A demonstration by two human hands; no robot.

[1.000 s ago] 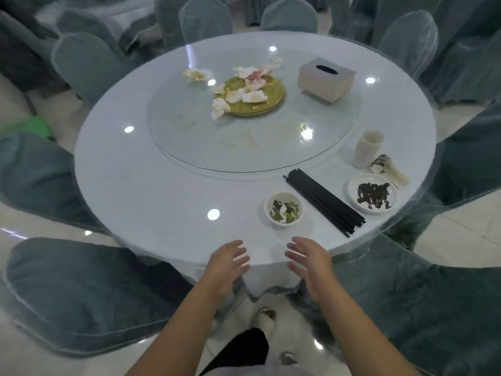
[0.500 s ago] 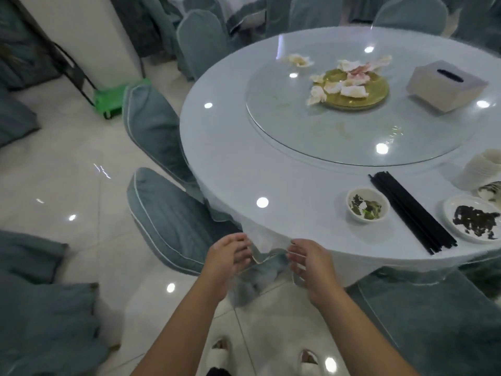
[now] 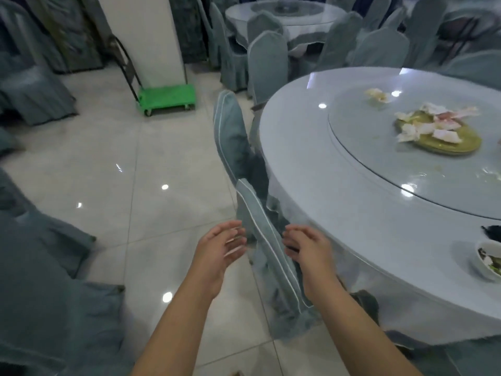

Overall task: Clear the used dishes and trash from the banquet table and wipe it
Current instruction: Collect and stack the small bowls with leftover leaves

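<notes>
The round banquet table [image 3: 339, 213] fills the right side, with a glass turntable [image 3: 366, 158] on it. A yellow-green plate [image 3: 458, 141] of crumpled napkins and scraps sits on the turntable. One more crumpled napkin [image 3: 376, 95] lies farther back on the glass. A small white bowl [image 3: 488, 263] with green leftovers is at the right edge. My left hand [image 3: 219, 252] and right hand [image 3: 307, 246] hover with relaxed fingers, holding nothing, on either side of a grey-blue chair back [image 3: 265, 248] beside the table.
A second covered chair [image 3: 230, 137] stands behind the first. A green trolley [image 3: 168, 100] sits by a white pillar at the back. More covered chairs line the left edge, another set table [image 3: 284, 17] is far back, and glossy tiled floor [image 3: 135, 185] lies between.
The view has swung left, so the table has shifted to the right and the floor and trolley have come into sight. My hands left the table edge and now flank a chair back.
</notes>
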